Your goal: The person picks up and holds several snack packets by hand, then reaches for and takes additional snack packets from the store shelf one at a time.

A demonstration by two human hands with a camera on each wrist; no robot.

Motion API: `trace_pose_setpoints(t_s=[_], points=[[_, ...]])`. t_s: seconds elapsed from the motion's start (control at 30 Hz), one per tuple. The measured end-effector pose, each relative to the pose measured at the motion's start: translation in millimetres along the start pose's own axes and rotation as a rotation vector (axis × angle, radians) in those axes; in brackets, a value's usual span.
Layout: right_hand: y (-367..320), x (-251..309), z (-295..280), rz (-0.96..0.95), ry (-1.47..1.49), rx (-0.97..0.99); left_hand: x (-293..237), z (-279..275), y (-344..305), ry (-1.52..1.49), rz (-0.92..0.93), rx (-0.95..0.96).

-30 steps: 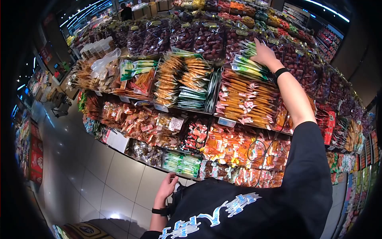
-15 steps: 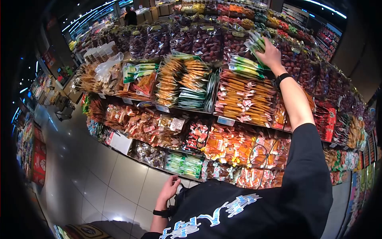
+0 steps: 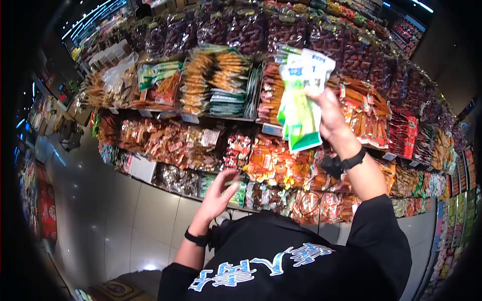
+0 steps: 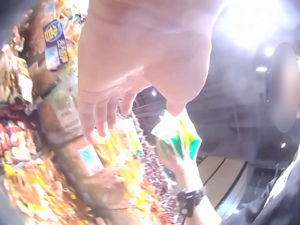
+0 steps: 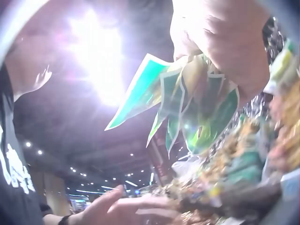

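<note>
My right hand (image 3: 329,113) grips a small bunch of green-and-white plastic snack packets (image 3: 301,108) in front of the upper shelf. In the right wrist view, the packets' green ends (image 5: 143,96) fan out below the hand. My left hand (image 3: 218,195) is raised before the lower shelf with nothing in it, its fingers loosely bent and spread from the thumb. The left wrist view shows this left palm (image 4: 145,51) with the held packets (image 4: 182,138) beyond its thumb. Similar green packets (image 3: 240,194) lie in a bottom compartment behind the left hand.
A tiered display holds orange snack packets (image 3: 221,70), reddish packets (image 3: 364,103) and bags of dark purple-brown food (image 3: 246,30) at the back. A clear plastic bag (image 3: 119,67) lies on the left part. Tiled floor (image 3: 150,210) runs along the display's front.
My right hand has picked up green packets from the upper compartment and brought them down and nearer to me. My left hand has risen toward the display, and the view has shifted slightly.
</note>
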State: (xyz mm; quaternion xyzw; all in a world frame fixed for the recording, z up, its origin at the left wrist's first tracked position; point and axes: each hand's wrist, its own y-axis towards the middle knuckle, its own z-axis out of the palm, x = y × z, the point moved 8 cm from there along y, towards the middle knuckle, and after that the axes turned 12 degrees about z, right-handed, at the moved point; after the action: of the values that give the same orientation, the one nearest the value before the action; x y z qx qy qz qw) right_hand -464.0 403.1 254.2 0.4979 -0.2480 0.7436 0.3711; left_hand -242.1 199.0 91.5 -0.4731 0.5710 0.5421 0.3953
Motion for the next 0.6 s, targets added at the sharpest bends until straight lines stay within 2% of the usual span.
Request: trace_pose_setpoints(t_s=[0.03,0.1,0.13,0.17,0.23,0.27,0.3,0.37,0.43,0.47,0.5,0.6], points=[[-9,-33,18,0.093,0.058,0.057,-14,7,11,-0.088,0.021,0.008],[-24,-88,49,0.155,0.068,0.098,-43,22,26,-0.327,0.063,-0.028],[-28,-108,60,0.14,-0.014,0.093,-54,26,31,-0.357,0.093,-0.055],[-31,-127,71,0.122,-0.1,0.091,-44,25,31,-0.25,0.134,-0.079],[-37,-146,89,0.14,-0.109,0.12,-33,21,23,-0.189,0.027,-0.135],[-39,-158,88,0.134,-0.166,0.042,-26,20,20,-0.208,-0.062,-0.196],[-42,-179,89,0.14,-0.216,-0.035,-13,13,12,-0.203,-0.064,-0.249],[-49,-206,101,0.201,-0.141,0.022,17,-3,-18,-0.342,-0.208,-0.31],[-62,-232,112,0.367,-0.049,0.055,36,-20,-48,-0.505,-0.35,-0.366],[-66,-246,117,0.401,-0.036,0.071,41,-27,-61,-0.601,-0.361,-0.361],[-69,-257,122,0.376,-0.157,0.088,44,-34,-75,-0.699,-0.371,-0.356],[-83,-282,152,0.432,-0.094,0.082,50,-58,-115,-0.798,-0.369,-0.358]])
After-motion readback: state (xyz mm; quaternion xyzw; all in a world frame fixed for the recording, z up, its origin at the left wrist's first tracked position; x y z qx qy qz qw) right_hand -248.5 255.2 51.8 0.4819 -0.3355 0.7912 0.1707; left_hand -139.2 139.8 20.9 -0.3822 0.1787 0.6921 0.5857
